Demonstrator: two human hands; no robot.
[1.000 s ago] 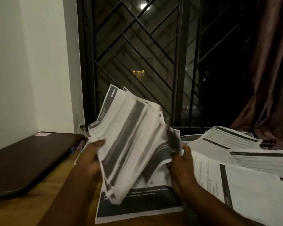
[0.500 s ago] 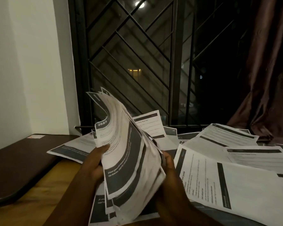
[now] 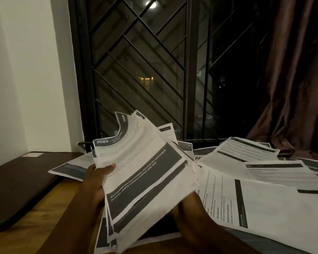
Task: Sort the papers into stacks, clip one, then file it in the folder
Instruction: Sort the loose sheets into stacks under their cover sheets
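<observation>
A thick bundle of printed papers (image 3: 141, 182) with dark header bands is held above the wooden table, tilted and fanned. My left hand (image 3: 95, 180) grips its left edge, thumb on the top sheet. My right hand (image 3: 189, 204) holds the bundle's lower right side from beneath, mostly hidden by the sheets. More loose papers (image 3: 264, 195) lie spread over the table to the right and behind the bundle. One sheet (image 3: 70, 170) lies flat at the left. No clip is visible.
A dark brown folder (image 3: 20, 186) lies on the wooden table (image 3: 31, 226) at the left, against the white wall. A barred window (image 3: 145, 70) stands behind the table. A brown curtain (image 3: 292, 88) hangs at the right.
The bundle has tipped from upright toward flat and shifted a little right. My right hand has slid from the bundle's right edge to beneath it. The view has moved closer.
</observation>
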